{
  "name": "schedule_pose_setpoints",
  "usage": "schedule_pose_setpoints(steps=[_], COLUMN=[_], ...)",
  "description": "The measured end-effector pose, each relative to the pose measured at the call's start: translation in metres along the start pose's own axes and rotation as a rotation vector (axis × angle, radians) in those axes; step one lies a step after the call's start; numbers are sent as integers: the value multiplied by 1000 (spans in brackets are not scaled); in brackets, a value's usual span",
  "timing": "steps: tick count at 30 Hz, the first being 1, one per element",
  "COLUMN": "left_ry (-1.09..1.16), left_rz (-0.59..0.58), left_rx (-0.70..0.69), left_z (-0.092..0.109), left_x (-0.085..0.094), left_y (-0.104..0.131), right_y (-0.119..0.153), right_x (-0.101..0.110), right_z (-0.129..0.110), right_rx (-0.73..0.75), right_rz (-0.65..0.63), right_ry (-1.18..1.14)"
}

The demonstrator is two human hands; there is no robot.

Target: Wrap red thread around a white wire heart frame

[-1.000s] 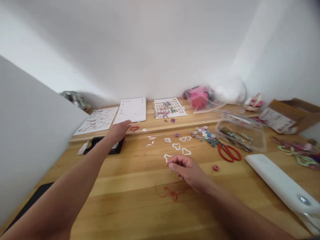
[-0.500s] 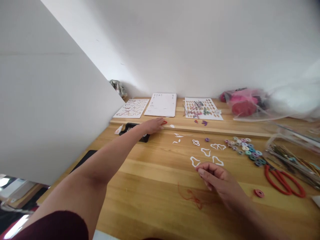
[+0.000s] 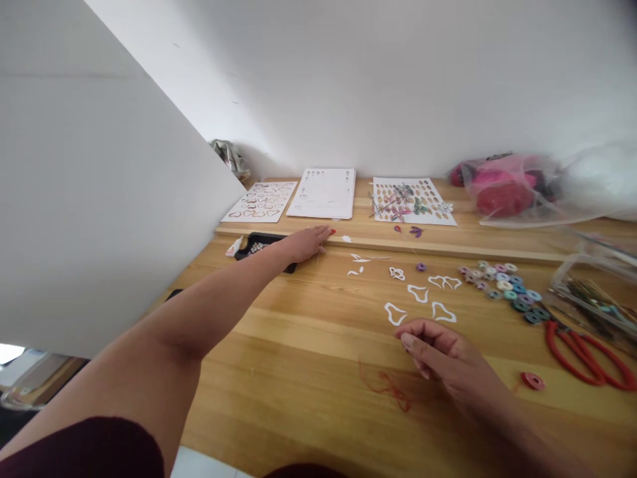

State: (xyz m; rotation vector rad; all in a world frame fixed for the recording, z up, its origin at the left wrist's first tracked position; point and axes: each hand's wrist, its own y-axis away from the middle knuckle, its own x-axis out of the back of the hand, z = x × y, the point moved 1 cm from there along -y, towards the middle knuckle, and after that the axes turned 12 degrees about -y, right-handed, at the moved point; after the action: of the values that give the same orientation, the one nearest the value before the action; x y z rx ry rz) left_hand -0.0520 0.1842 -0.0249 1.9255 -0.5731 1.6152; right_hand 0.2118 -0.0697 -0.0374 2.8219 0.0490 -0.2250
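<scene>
My left hand (image 3: 309, 243) is stretched far forward, its fingers extended and flat at the edge of the raised ledge. A small red piece (image 3: 332, 232) shows at its fingertips, mostly covered. Closer in, my right hand (image 3: 438, 348) is closed in a pinch; what its fingertips hold, if anything, is too small to make out. Loose red thread (image 3: 393, 392) lies on the table left of that hand. White cut-out outlines (image 3: 395, 314) lie just beyond its fingertips, and a red thread bobbin (image 3: 533, 380) is to its right.
Red-handled scissors (image 3: 580, 352), coloured bobbins (image 3: 503, 285) and a clear plastic box (image 3: 597, 292) are on the right. A black tray (image 3: 263, 240) of beads sits under my left forearm. Printed sheets (image 3: 326, 192) and a pink bundle in plastic (image 3: 505, 189) stand along the ledge.
My left hand has flattened over the small red piece, covering more of it. The right hand keeps its pinch in nearly the same place. The view has shifted slightly.
</scene>
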Motion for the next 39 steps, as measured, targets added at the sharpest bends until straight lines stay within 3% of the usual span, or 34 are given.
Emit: schedule_pose_setpoints(steps=[4, 9, 13, 20, 30, 39], left_ry=[24, 75, 102, 136, 42, -23], left_rz=[10, -15, 44, 129, 37, 42], left_rx=[16, 24, 33, 69, 70, 61], left_z=[3, 4, -2, -5, 0, -3], left_x=[0, 16, 23, 18, 19, 12], left_y=[2, 8, 10, 10, 6, 6], right_y=[-1, -3, -4, 0, -1, 0], right_x=[1, 2, 2, 1, 2, -1], right_z=[1, 0, -3, -3, 0, -3], right_rx=[1, 41, 74, 49, 43, 29], right_rz=[-16, -30, -15, -42, -61, -65], right_ry=[-5, -13, 6, -7, 37, 7])
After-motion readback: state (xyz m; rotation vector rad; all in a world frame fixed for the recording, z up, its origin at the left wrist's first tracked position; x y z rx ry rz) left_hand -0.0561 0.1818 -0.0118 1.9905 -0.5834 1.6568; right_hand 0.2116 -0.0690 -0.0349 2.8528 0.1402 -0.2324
